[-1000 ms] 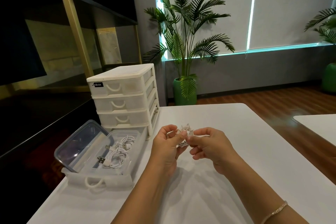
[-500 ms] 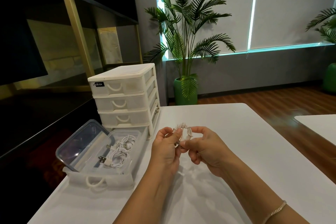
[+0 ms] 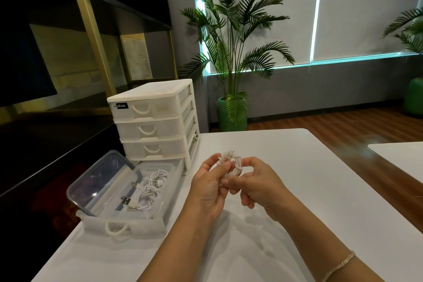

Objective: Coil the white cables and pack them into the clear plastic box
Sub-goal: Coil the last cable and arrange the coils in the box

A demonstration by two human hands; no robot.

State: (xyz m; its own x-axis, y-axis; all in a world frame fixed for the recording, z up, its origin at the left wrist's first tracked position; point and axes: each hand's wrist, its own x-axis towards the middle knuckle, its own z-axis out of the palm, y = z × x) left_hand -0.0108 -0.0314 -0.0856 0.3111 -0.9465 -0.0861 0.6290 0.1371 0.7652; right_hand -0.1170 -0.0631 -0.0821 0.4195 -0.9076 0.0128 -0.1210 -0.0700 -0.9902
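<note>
Since a second ago, both hands have lifted a touch and the small white cable (image 3: pixel 231 163) bundle has turned from a squashed knot into a rounder ring held up between them. From the head camera, the left hand (image 3: pixel 209 186) pinches the ring's near side, and the right hand (image 3: pixel 256 182) curls its fingers round the other side, above the white table (image 3: pixel 320 190). Two coiled cables (image 3: pixel 146 192) already lie in the clear box (image 3: pixel 128 222), open, left of the hands. Nothing else has shifted. My worry: the loose end could spring free if either pinch eases, undoing the coil before it is packed.
</note>
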